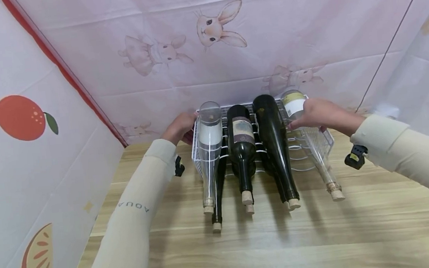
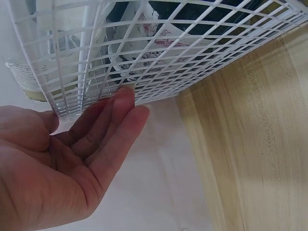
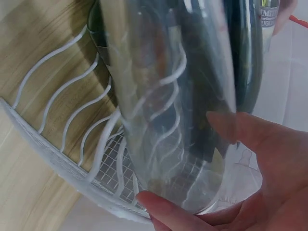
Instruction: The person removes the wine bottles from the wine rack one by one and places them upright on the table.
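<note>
A white wire wine rack (image 1: 196, 156) stands on the wooden table, corked bottles lying in it with necks toward me. My left hand (image 1: 181, 127) grips its left rear edge; in the left wrist view the thumb and fingers pinch the mesh side (image 2: 159, 53). At the right end, my right hand (image 1: 317, 114) holds a clear glass bottle (image 1: 315, 150) near its base, with thumb and fingers on opposite sides. That bottle (image 3: 159, 101) lies over the wavy rack wires. Beside it are a dark green bottle (image 1: 272, 133) and a labelled dark bottle (image 1: 241, 148).
Another clear bottle (image 1: 210, 164) lies at the left end of the upper row. Below it, a dark bottle (image 1: 220, 197) sticks out farther. Behind the rack hangs a pink rabbit-print sheet (image 1: 179, 77); a white fruit-print sheet (image 1: 19, 176) stands left. Wooden tabletop (image 1: 248, 254) spreads in front.
</note>
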